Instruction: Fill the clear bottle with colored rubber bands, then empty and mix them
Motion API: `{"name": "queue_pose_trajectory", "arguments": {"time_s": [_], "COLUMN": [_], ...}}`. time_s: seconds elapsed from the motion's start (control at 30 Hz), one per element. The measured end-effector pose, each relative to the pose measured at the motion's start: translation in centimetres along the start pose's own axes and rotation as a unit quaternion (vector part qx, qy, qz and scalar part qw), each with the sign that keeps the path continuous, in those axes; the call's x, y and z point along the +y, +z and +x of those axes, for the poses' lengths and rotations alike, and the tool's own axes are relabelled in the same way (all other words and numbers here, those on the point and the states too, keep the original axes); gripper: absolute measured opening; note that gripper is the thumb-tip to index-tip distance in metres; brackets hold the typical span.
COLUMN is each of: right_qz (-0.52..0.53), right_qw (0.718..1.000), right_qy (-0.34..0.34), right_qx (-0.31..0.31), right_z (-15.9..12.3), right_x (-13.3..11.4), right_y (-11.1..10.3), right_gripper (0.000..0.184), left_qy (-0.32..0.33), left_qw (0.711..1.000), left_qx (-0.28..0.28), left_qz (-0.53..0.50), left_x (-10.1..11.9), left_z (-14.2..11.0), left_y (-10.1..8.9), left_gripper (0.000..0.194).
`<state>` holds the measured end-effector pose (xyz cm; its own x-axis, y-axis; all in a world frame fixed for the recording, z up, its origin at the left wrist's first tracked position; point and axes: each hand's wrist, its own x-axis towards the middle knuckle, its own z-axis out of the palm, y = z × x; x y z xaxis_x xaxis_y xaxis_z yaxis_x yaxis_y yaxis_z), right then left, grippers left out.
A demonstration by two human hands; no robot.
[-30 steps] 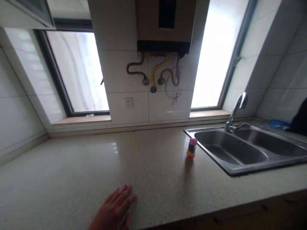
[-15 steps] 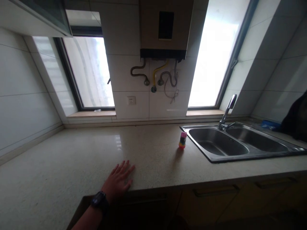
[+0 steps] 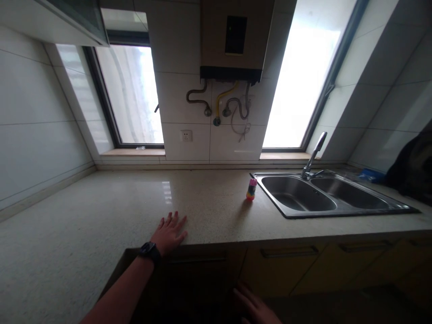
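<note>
My left hand point(image 3: 169, 232), with a dark watch point(image 3: 149, 252) on its wrist, lies flat on the pale countertop point(image 3: 111, 207) near the front edge, fingers spread and holding nothing. Low in the view, in shadow before the cabinets, is my right hand point(image 3: 254, 308). Its fingers look stretched out, with nothing visible in them, and part of it is cut off by the lower border. A small bottle point(image 3: 251, 190) with a pink top and a multicoloured body stands upright on the counter, left of the sink and apart from both hands.
A double steel sink point(image 3: 280, 214) with a chrome faucet point(image 3: 312, 159) is set into the counter at right. Beyond it lie a blue item point(image 3: 371, 175) and a dark object point(image 3: 411, 166). Cabinet fronts point(image 3: 276, 274) run below. A water heater point(image 3: 236, 36) hangs between two windows.
My right hand has come into view at the bottom. My left hand stays flat on the counter. The view has shifted, so the counter and bottle appear higher.
</note>
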<state>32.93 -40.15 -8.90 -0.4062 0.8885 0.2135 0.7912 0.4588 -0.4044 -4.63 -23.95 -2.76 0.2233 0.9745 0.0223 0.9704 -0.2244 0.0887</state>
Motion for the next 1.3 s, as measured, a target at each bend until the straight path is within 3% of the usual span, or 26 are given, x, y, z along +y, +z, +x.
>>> {"name": "queue_pose_trajectory", "arguments": {"time_s": [0.07,0.13,0.2,0.3,0.4,0.47,0.53,0.73,1.3], "right_qz": [0.003,-0.019,-0.048,-0.1,-0.123,-0.121,-0.119,-0.111,-0.11], "right_qw": [0.997,0.99,0.985,0.993,0.987,0.981,0.98,0.981,0.983], "right_qy": [-0.074,-0.136,-0.151,-0.057,0.072,0.1,0.114,0.124,0.113], "right_qx": [-0.006,0.042,0.069,0.035,-0.076,-0.117,-0.111,-0.104,-0.09], "right_z": [2.5,5.8,9.7,15.8,21.0,23.6,25.4,27.9,28.0], "right_x": [-0.8,-1.9,-2.9,-3.5,-3.1,-2.7,-2.4,-1.9,-1.4], "right_y": [-2.1,-4.5,-6.4,-7.1,-5.3,-3.7,-2.5,-1.3,-1.2], "right_gripper": [0.059,0.062,0.061,0.061,0.078,0.084,0.088,0.085,0.081], "left_qy": [-0.018,-0.034,-0.04,-0.046,-0.058,-0.065,-0.067,-0.062,-0.065], "left_qw": [1.0,0.999,0.999,0.999,0.998,0.998,0.998,0.998,0.998], "left_qx": [0.003,0.009,0.008,0.002,0.0,-0.003,-0.004,-0.003,-0.011], "left_qz": [-0.007,-0.01,-0.012,-0.009,-0.003,0.0,0.003,-0.003,0.0], "left_x": [0.3,0.5,0.6,0.7,0.7,0.7,0.6,0.2,0.1], "left_z": [0.4,0.7,1.1,1.6,2.3,2.8,3.5,5.0,5.2], "left_y": [-0.2,-0.3,-0.4,-0.6,-0.9,-1.0,-1.0,-0.7,-1.0], "left_gripper": [0.075,0.081,0.082,0.083,0.082,0.08,0.08,0.079,0.077]}}
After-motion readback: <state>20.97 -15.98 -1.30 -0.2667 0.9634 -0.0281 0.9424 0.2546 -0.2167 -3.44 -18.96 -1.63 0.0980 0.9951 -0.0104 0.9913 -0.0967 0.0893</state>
